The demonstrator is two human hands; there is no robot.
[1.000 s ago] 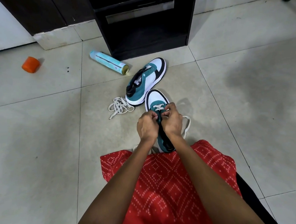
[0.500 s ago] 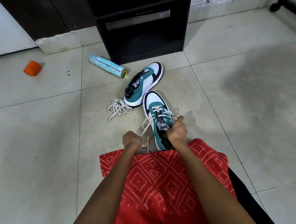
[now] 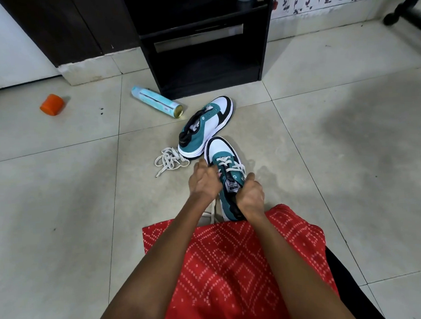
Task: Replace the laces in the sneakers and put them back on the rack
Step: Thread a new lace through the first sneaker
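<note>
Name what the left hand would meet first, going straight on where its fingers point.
The near sneaker: the left hand points its curled fingers at the laced upper, seemingly already touching, though depth is unclear.

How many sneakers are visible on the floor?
2. The near sneaker stands at the red garment's edge, partly laced; the far sneaker lies just beyond it, before the black rack.

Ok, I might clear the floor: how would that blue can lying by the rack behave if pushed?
The can lies on its side on the smooth tile floor, so it would probably roll sideways. Its round, glossy body may be slippery to pinch. Its fill is hidden.
</note>
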